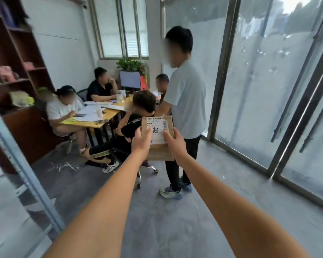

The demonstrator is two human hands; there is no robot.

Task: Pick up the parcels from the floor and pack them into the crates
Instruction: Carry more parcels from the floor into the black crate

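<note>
One parcel [158, 138], a brown cardboard box with a white shipping label on its upper face, was held out in front at arm's length, well above the grey floor [175, 220]. Two hands carried it. The left hand [141, 141] gripped the box's left side, thumb pressed onto the top near the label's edge, fingers hidden behind the cardboard. The right hand [173, 143] gripped the right side the same way, thumb lying on the label. Both forearms stretched straight out from the camera.

Just beyond the hands stood one person in a pale shirt [186, 101] and dark trousers, turned away, to the right of the parcel. Directly behind the box and to the left of the hands, one person in black clothing [131, 127] sat on a wheeled chair [145, 168]. Farther off to the left of the hands was one wooden tabletop [93, 123] strewn with papers, with three more people seated around it, making five people in all. One monitor [130, 80] and one leafy plant [131, 65] stood past the tabletop's far end. A dark wooden shelf unit [17, 53] rose far to the left of the hands, and glass panels [268, 81] ran along the right.
</note>
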